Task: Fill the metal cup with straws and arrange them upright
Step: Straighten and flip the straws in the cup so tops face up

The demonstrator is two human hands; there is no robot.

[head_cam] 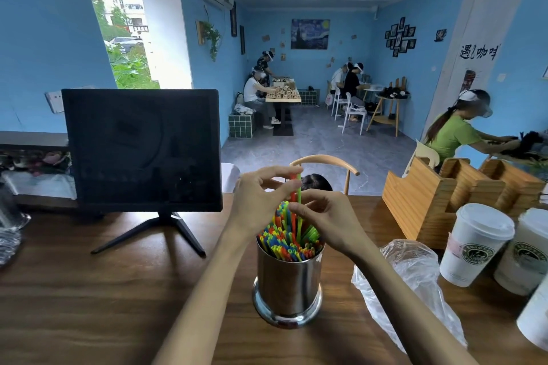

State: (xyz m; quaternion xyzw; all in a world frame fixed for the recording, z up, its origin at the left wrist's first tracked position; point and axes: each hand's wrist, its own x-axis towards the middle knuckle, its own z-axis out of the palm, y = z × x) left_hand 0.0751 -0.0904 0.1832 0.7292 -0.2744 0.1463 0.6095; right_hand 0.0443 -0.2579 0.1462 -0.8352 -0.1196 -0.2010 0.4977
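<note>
A shiny metal cup (289, 284) stands upright on the wooden counter (118, 290), packed with many coloured straws (284, 241) whose open ends face up. A green straw (299, 204) and an orange one beside it stick up well above the rest. My left hand (261, 195) pinches their upper part between thumb and fingers, above the cup. My right hand (323, 218) is closed on the same straws lower down, just over the bundle's right side.
A black monitor (142, 151) on a stand sits at the left. A crumpled clear plastic bag (412, 281) lies right of the cup. Lidded paper cups (474, 243) and a wooden organiser (430, 195) are at the right. People sit at tables behind the counter.
</note>
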